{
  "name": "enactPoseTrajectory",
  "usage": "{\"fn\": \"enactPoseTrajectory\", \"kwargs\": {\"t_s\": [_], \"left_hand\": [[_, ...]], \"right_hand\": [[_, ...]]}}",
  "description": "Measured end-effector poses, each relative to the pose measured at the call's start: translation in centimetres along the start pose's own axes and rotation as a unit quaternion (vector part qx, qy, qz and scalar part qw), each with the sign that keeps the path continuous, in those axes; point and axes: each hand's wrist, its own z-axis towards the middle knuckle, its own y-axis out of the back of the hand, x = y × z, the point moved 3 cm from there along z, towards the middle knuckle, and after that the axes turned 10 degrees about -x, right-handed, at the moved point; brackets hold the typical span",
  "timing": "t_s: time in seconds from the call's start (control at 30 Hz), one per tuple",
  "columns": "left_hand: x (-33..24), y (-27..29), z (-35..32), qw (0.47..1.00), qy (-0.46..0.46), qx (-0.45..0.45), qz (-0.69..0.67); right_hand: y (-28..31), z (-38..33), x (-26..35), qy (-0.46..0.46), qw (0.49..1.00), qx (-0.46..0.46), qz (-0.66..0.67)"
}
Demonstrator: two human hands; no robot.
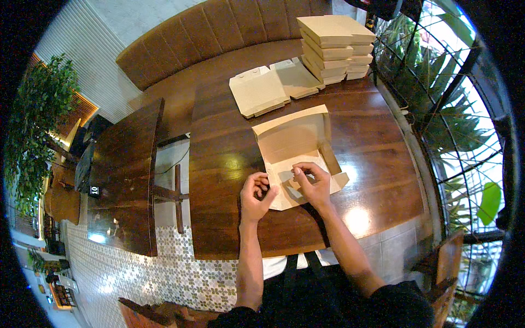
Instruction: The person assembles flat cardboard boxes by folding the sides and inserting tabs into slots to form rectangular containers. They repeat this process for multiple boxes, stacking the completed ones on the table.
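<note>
Big dark wooden counter (pixel 229 218) filling mid-frame, glossy, w/ light glare spots near the front edge. Second dark counter (pixel 126 180) to the left, apart from the first, w/ patterned tile floor (pixel 180 279) showing in the gap and below. Curved brown padded bench (pixel 219 33) along the far side. Leafy green plant (pixel 38 109) at far left; window w/ dark metal frame (pixel 465 126) and greenery behind it at right. Tall stack of folded cardboard boxes (pixel 334 46) at the far right corner of the counter, several high, two columns side by side. Just left of the stack, two low piles of flat unfolded box blanks (pixel 273 87), lying flat, edges touching or nearly so. Nearer, approx. centre of counter, one half-folded cardboard box (pixel 295 142): lid panel standing up at the back, side walls partly raised, front flaps still flat on the wood, right flap sticking out toward the counter's right side. Right hand (pixel 313 183) over the box's front section, fingers bent and pinching a small flap or tab between thumb and fingertips, so closed on the cardboard. Left hand (pixel 256 194) at the box's front left corner, fingers curled around the edge of the left flap, gripping it; part of the grip hidden by the knuckles. Both forearms coming in from the lower edge, dark sleeves pushed up near the elbows.
</note>
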Motion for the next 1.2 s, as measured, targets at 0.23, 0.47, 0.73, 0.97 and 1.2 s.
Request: {"fn": "enactPoseTrajectory", "kwargs": {"t_s": [0.23,0.47,0.73,0.97,1.2], "left_hand": [[-0.3,0.3,0.9,0.99,-0.008,0.109,0.086],[0.5,0.4,0.7,0.999,-0.002,0.042,0.027],[2.0,0.3,1.0,0.998,0.042,-0.009,-0.045],[1.7,0.0,1.3,0.991,0.072,-0.032,-0.105],[1.5,0.0,1.3,0.972,0.119,-0.039,-0.199]], "right_hand": [[0.3,0.0,2.2,0.14,0.978,0.148,-0.04],[-1.8,-1.6,2.9,0.278,0.915,0.24,-0.168],[-1.7,-1.4,1.7,0.236,0.936,0.206,-0.157],[-1.4,-1.1,1.2,0.132,0.983,0.102,-0.073],[-1.3,-1.2,1.0,0.094,0.995,0.008,-0.035]]}}
